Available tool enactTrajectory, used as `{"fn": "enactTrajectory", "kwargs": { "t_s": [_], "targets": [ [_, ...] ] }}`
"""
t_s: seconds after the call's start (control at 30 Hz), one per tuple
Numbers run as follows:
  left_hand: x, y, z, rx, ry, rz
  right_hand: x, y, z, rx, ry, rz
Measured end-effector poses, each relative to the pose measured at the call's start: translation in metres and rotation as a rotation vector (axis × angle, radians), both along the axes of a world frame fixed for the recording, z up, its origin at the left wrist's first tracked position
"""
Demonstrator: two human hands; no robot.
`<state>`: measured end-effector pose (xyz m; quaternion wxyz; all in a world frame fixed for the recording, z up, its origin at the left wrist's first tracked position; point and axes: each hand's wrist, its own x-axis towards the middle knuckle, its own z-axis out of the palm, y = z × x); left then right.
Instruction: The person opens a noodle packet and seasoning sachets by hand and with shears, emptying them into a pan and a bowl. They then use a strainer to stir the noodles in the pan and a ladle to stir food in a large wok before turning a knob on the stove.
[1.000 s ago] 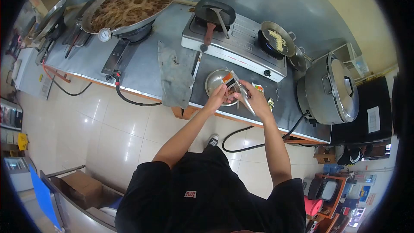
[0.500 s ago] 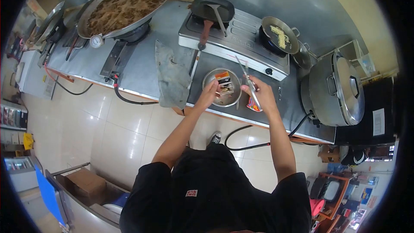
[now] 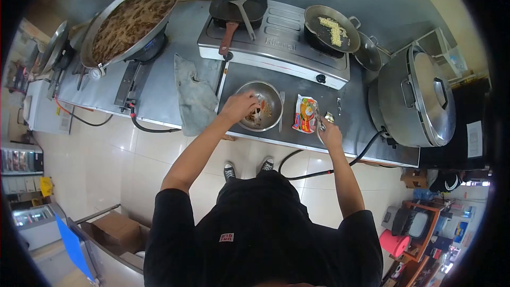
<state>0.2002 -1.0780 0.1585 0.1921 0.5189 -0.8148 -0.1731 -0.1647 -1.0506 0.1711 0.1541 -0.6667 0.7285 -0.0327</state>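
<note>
Over the steel bowl [image 3: 272, 95], my left hand [image 3: 240, 107] is closed with its fingertips pointing down inside the rim. A small seasoning sachet [image 3: 258, 112] seems pinched there, mostly covered by the fingers. Reddish and brown bits lie in the bowl. My right hand [image 3: 331, 135] is wrapped round a pair of scissors [image 3: 320, 121], held low at the right side of a red and yellow instant noodle packet [image 3: 304, 114]. A fork [image 3: 281, 107] lies beside the bowl, and a small foil piece [image 3: 329, 117] is just beyond my right hand.
Behind the bowl stands a gas stove [image 3: 281, 45] with a square pan [image 3: 234, 8], a spatula across it, and a wok [image 3: 313, 24] holding noodles. A large wok of dark liquid [image 3: 133, 24] is at left, a cloth [image 3: 194, 95] nearer, a big lidded pot [image 3: 414, 101] at right.
My left hand has lowered the sachet into the bowl. My right hand has moved right and down with the scissors, away from the bowl, uncovering the noodle packet. The view has shifted slightly.
</note>
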Motion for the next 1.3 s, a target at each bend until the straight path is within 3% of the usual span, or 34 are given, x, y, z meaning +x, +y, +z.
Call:
{"fn": "enactTrajectory", "kwargs": {
  "t_s": [0.2,0.33,0.8,0.9,1.03,1.07,1.2,1.3],
  "targets": [
    [-0.01,-0.005,-0.002,-0.088,-0.021,0.014,-0.035,-0.003,-0.025,-0.229,-0.053,-0.021],
    [-0.014,-0.006,-0.007,-0.092,-0.015,0.057,-0.04,0.003,-0.016,-0.102,-0.044,-0.104],
    [-0.025,-0.002,-0.009,-0.123,0.019,0.16,-0.049,0.024,0.007,-0.126,-0.256,0.33],
    [-0.028,0.003,-0.01,-0.142,0.014,0.194,-0.076,0.033,-0.015,-0.148,-0.416,0.183],
    [-0.029,0.01,0.001,-0.163,0.018,0.211,-0.114,0.031,-0.05,-0.014,-0.293,0.084],
    [-0.031,0.013,0.002,-0.179,0.017,0.227,-0.128,0.034,-0.07,-0.108,-0.262,0.165],
    [-0.033,0.016,0.004,-0.254,-0.004,0.254,-0.108,0.019,-0.043,-0.199,-0.191,0.275],
    [-0.042,0.023,0.006,-0.247,0.003,0.23,-0.018,-0.008,0.014,-0.176,-0.506,0.351]
  ]
}}
